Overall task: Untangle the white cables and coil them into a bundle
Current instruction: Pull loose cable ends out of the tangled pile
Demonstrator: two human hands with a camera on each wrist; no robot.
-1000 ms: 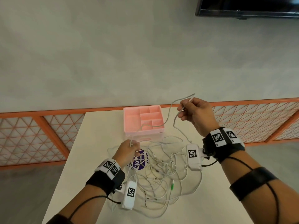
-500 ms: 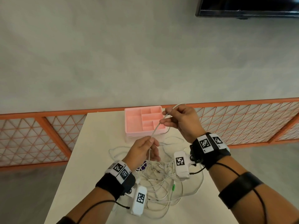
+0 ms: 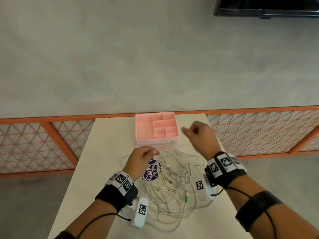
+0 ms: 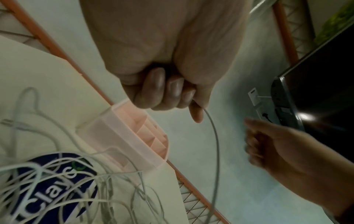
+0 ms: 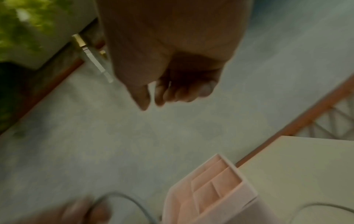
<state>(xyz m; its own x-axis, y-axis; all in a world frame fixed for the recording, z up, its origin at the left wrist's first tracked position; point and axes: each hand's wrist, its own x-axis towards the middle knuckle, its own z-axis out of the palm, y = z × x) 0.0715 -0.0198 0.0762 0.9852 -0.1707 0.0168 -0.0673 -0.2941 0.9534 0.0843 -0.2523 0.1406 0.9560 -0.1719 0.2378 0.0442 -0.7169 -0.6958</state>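
Observation:
A tangle of thin white cables [image 3: 172,178] lies on the cream table [image 3: 107,152] between my forearms. My left hand [image 3: 145,156] hovers over the heap's far left side, fingers curled round one white strand [image 4: 215,144] that hangs from the fist in a long arc. In the left wrist view the left hand [image 4: 166,94] pinches this strand against the thumb. My right hand [image 3: 198,133] is raised beside the pink tray, apart from the cables. The right wrist view shows that hand [image 5: 172,91] loosely curled and holding nothing. One cable ends in a green connector [image 3: 186,198].
A pink compartment tray [image 3: 155,141] stands at the table's far edge, just beyond the cables. A round purple sticker [image 3: 152,171] lies under the heap. An orange lattice railing [image 3: 34,144] runs behind the table, and a dark screen [image 3: 265,6] hangs top right.
My right hand has let go of the strand it held up and moved right, away from the left hand. The left hand kept the strand and dropped toward the heap.

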